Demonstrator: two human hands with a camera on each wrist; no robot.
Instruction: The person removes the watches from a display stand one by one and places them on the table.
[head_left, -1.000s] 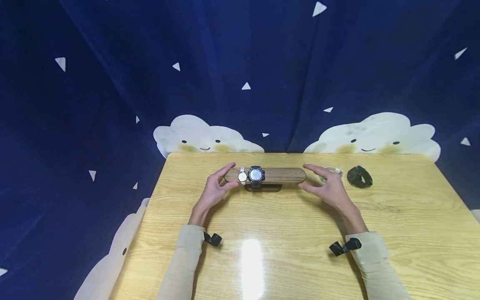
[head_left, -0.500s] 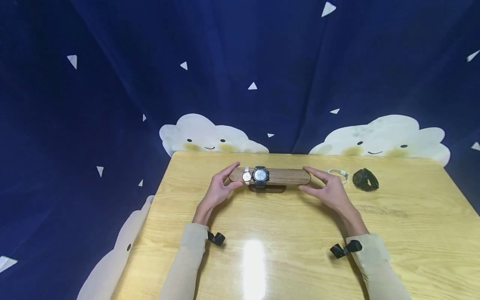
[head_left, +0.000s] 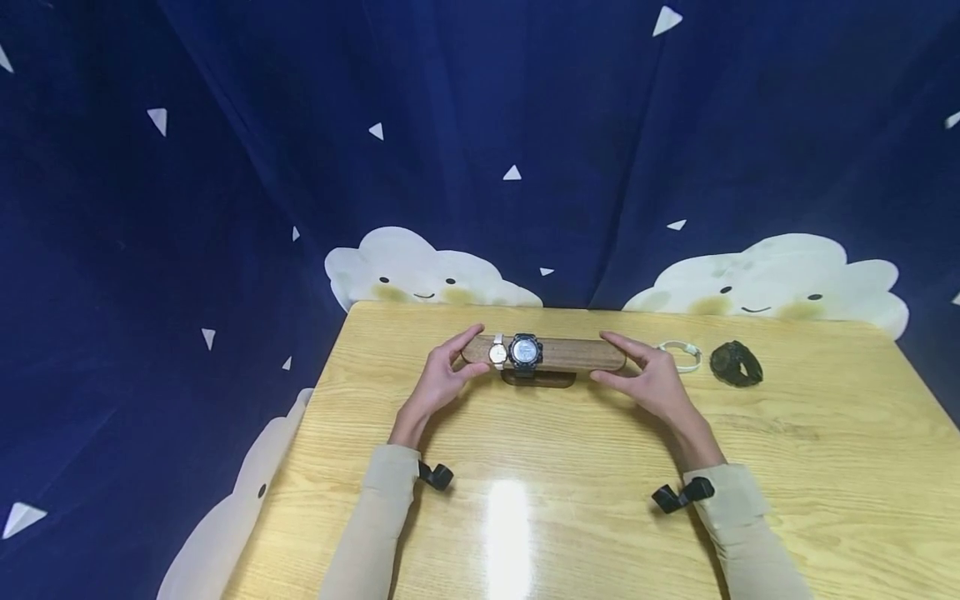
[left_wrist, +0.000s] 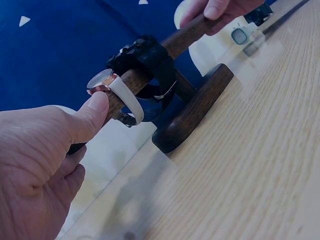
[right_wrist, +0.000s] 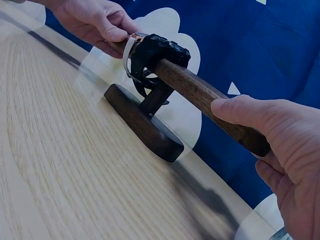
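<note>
A dark wooden watch stand [head_left: 581, 354] has a rounded bar on a post above a flat base [right_wrist: 145, 125]. At the bar's left end my left hand [head_left: 438, 379] grips it between thumb and fingers, the thumb beside a small watch with a white strap [left_wrist: 125, 97]. Right against that one, a chunky black watch [head_left: 525, 350] is strapped round the bar. My right hand [head_left: 652, 379] holds the opposite end, thumb on the near side [right_wrist: 235, 110] and fingers partly hidden behind.
On the wooden table [head_left: 585, 500], right of the stand, lie a white-strapped watch [head_left: 686, 354] and a black watch [head_left: 737, 364]. A dark blue curtain [head_left: 450, 125] with white clouds hangs along the table's back edge and left side.
My right hand has moved left, from around the bar's end to a grip on it. My left hand keeps its place on the bar. The head view has shifted slightly.
</note>
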